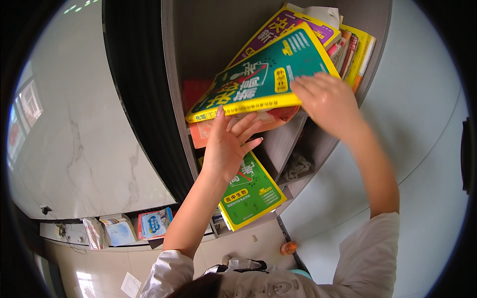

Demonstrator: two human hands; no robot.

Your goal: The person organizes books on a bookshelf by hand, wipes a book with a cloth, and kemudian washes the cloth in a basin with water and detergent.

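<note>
A teal paperback book [268,70] with a yellow border and spine lies tilted on the shelf, over a purple-covered book [257,37]. My right hand [324,100] has its fingers on the cover at the near right corner; its thumb is hidden and the hand is slightly blurred. My left hand [231,149] is palm up with spread fingers below the yellow spine. Its thumb tip meets the spine near the left end. Beneath the hand, a green book [253,190] sticks out from a lower compartment. Red and orange printed items [201,134] lie under the teal book.
The grey wooden shelf unit [171,74] curves around the books. Several upright books [354,56] stand at its right side. A crumpled grey cloth [296,167] sits in a lower cubby. More books [154,223] rest on a low ledge at left. An orange bottle [288,248] is on the floor.
</note>
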